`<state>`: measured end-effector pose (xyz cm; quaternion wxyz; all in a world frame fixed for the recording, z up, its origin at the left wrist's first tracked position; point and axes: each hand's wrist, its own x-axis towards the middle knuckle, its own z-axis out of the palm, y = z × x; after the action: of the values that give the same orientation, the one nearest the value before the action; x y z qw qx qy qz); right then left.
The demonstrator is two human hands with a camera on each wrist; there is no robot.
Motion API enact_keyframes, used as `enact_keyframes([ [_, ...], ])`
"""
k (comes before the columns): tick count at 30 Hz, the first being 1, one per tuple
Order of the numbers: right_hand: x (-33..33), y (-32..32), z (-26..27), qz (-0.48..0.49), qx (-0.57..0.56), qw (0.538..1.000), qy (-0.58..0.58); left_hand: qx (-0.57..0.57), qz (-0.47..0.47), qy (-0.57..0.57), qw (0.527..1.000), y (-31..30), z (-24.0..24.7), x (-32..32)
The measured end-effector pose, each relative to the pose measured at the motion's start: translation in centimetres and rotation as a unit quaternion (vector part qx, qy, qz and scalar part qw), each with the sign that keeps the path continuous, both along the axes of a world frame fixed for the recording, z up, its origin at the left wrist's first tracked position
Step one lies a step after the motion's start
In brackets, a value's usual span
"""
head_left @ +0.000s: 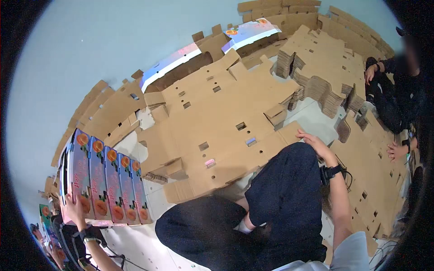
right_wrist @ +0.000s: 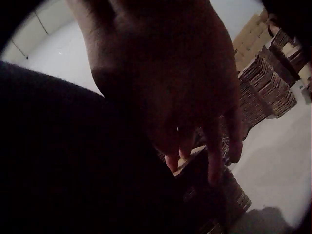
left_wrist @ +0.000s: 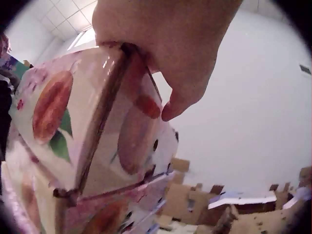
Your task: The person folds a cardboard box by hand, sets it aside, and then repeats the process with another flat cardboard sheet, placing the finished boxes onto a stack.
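Note:
At the left of the head view stands a stack of printed fruit cartons (head_left: 108,180), pink and blue with orange fruit pictures. My left hand (head_left: 76,211) grips the end carton of this stack at its near corner. In the left wrist view, the hand lies over the upper edge of that fruit carton (left_wrist: 129,141), thumb down its side, with the other fingers hidden behind the box. My right hand (head_left: 315,143) rests by my raised knee (head_left: 289,180), fingers loosely extended and holding nothing. Just beyond its fingertips lies a flat cardboard sheet (head_left: 226,117).
Stacked brown die-cut cardboard (head_left: 325,54) stands at the back right, with more sheets (head_left: 370,180) at my right. Blue-and-pink printed pieces (head_left: 172,65) lean near the wall. Another person (head_left: 393,90) sits at the far right; others show at the lower left.

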<state>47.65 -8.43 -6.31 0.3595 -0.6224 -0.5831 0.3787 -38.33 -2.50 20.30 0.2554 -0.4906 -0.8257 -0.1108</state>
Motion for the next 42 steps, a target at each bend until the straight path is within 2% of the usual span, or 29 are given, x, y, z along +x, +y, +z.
enact_keyframes([
  [2,-0.5,-0.3,0.8,-0.014,-0.026,0.999,0.019,0.02,-0.117,-0.053,0.992,-0.7,1.4,0.7],
  [4,-0.7,-0.6,0.9,-0.014,-0.028,0.999,0.028,0.027,-0.135,-0.082,0.987,-2.3,1.2,3.8],
  [6,-0.6,-0.3,0.9,-0.013,-0.022,0.999,0.036,-0.001,-0.143,0.007,0.99,-3.4,0.5,6.3],
  [10,-0.4,-0.4,-0.6,-0.007,0.016,0.998,0.056,0.023,-0.217,-0.046,0.975,-5.4,-1.1,13.0],
  [11,-0.4,-0.3,-0.6,-0.012,0.034,0.997,0.063,0.024,-0.178,-0.076,0.981,-5.5,-1.5,14.6],
  [12,-0.4,-0.3,-0.5,-0.011,0.037,0.997,0.062,0.045,-0.231,-0.047,0.971,-5.8,-2.1,16.1],
  [14,-0.6,-0.4,-0.2,-0.044,0.054,0.998,0.01,0.058,-0.232,-0.093,0.967,-5.9,-2.2,20.0],
  [15,-0.6,-0.5,0.1,-0.044,0.055,0.997,0.008,0.058,-0.25,-0.1,0.961,-6.2,-2.2,21.9],
  [16,-0.7,-0.5,0.6,-0.064,0.047,0.996,-0.04,0.049,-0.264,-0.108,0.957,-6.7,-2.1,24.3],
  [17,-0.8,-0.5,1.1,-0.084,0.039,0.992,-0.088,0.038,-0.284,-0.141,0.948,-7.0,-2.4,26.2],
  [18,-1.2,-0.6,1.8,-0.085,0.04,0.992,-0.089,0.026,-0.304,-0.173,0.936,-7.4,-2.8,27.8],
  [20,-2.5,-0.9,4.1,-0.099,0.065,0.977,-0.176,0.054,-0.384,-0.274,0.88,-8.1,-5.7,31.5],
  [21,-3.5,-1.2,5.4,-0.099,0.065,0.977,-0.177,0.009,-0.386,-0.301,0.872,-8.6,-7.1,34.1],
  [23,-5.8,-2.0,8.1,-0.122,0.146,0.962,-0.195,-0.074,-0.373,-0.329,0.865,-9.6,-8.4,40.2],
  [24,-6.8,-2.4,9.0,-0.124,0.146,0.961,-0.199,-0.127,-0.461,-0.416,0.773,-9.8,-11.5,41.3],
  [25,-7.7,-2.8,9.7,-0.103,0.171,0.958,-0.206,-0.25,-0.491,-0.449,0.703,-10.4,-11.1,44.3],
  [26,-8.6,-3.3,10.4,-0.083,0.196,0.953,-0.213,-0.275,-0.562,-0.334,0.705,-11.5,-12.1,46.5],
  [27,-9.5,-3.8,11.3,-0.062,0.173,0.959,-0.217,-0.218,-0.609,-0.321,0.692,-12.4,-12.7,48.3],
  [28,-10.4,-4.2,11.9,-0.039,0.151,0.963,-0.22,-0.22,-0.635,-0.383,0.634,-11.8,-13.4,48.9],
  [30,-11.8,-4.4,11.6,0.013,0.163,0.956,-0.245,-0.152,-0.6,-0.394,0.679,-9.2,-12.1,47.4],
  [32,-14.2,-5.0,11.8,0.041,0.161,0.957,-0.239,-0.016,-0.516,-0.303,0.801,-5.3,-12.4,44.3],
  [34,-16.4,-5.8,12.4,0.038,0.089,0.971,-0.219,-0.054,-0.421,-0.317,0.848,-2.3,-11.7,41.4],
  [36,-17.9,-6.2,11.5,0.058,0.073,0.968,-0.232,-0.064,-0.392,-0.333,0.855,0.6,-17.4,38.1],
  [38,-19.7,-6.7,11.3,0.046,0.035,0.987,-0.15,-0.028,-0.394,-0.367,0.842,2.0,-21.3,36.8],
  [40,-21.0,-6.8,9.3,0.083,0.118,0.981,-0.131,0.005,-0.398,-0.402,0.825,2.1,-21.8,37.1],
  [42,-22.7,-7.0,8.4,0.063,0.068,0.995,0.029,-0.039,-0.314,-0.419,0.851,1.0,-19.5,37.8],
])
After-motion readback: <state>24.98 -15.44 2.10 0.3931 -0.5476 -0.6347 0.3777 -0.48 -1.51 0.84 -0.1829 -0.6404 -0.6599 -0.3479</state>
